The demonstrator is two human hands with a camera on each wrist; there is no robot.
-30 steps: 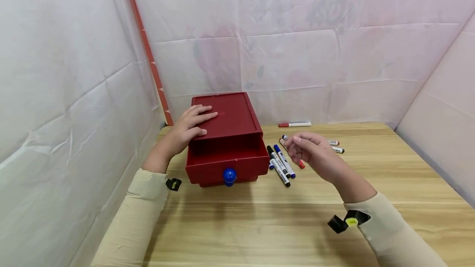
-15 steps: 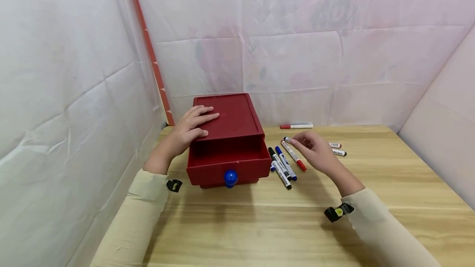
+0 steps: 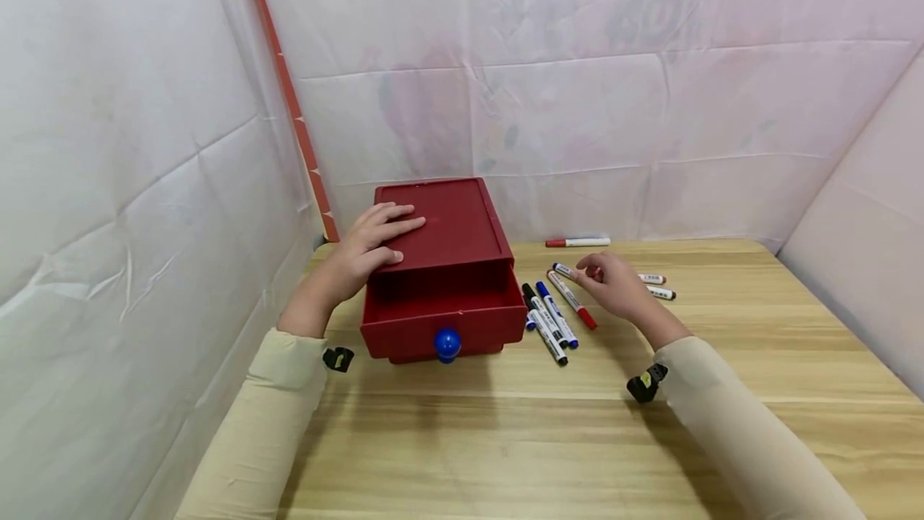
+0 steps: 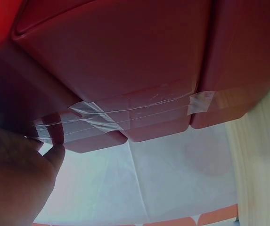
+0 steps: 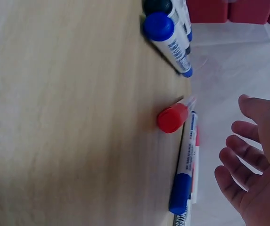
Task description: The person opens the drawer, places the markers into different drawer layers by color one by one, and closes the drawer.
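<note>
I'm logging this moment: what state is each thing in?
Red box drawer: pulled open, nothing visible inside.
Left hand: open, resting flat on the box top.
Right hand: open, fingers over the red-capped marker.
Markers by the drawer: capped, lying flat on the table.

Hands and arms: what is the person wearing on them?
Both hands, left hand and right hand, are bare, with no gloves or rings showing. Long cream sleeves cover both arms to the wrists. A small black device sits at each wrist; the right one shows a yellow spot.
</note>
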